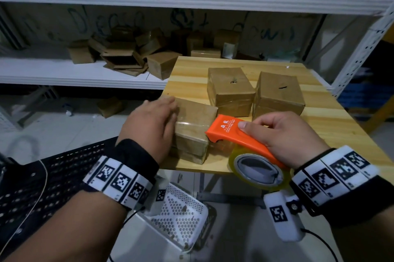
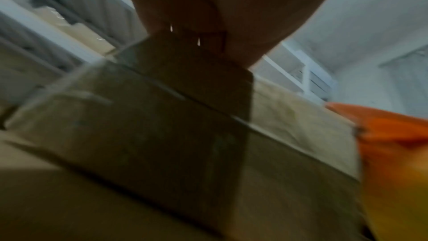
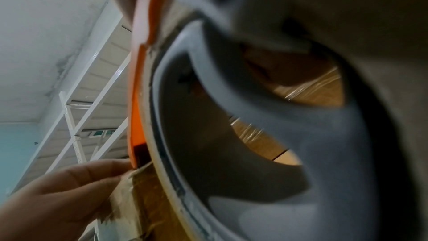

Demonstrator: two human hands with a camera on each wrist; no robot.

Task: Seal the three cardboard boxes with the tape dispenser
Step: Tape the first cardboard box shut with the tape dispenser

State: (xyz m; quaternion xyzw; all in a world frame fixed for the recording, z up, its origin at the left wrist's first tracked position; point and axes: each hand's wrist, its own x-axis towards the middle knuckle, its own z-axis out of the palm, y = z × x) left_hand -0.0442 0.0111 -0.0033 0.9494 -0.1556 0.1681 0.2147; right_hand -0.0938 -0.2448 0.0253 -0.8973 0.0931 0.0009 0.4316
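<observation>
Three brown cardboard boxes stand on the wooden table [image 1: 319, 116]. The nearest box [image 1: 193, 131] is at the table's front left corner, with clear tape across its top. My left hand [image 1: 149, 125] lies flat on its left side, fingers straight. My right hand [image 1: 285, 133] grips the orange tape dispenser [image 1: 238, 136], thumb on top, its front end against the right side of that box. The roll of clear tape [image 1: 260, 170] hangs at the dispenser's rear. In the left wrist view the box [image 2: 162, 135] fills the frame, the dispenser [image 2: 393, 144] at right. Two more boxes [image 1: 231, 91] [image 1: 279, 93] stand behind.
White metal shelving [image 1: 85, 74] with several loose cardboard boxes runs behind and left of the table. A white perforated basket [image 1: 181, 214] sits on the floor below my hands, and a black perforated surface [image 1: 53, 172] is at the left.
</observation>
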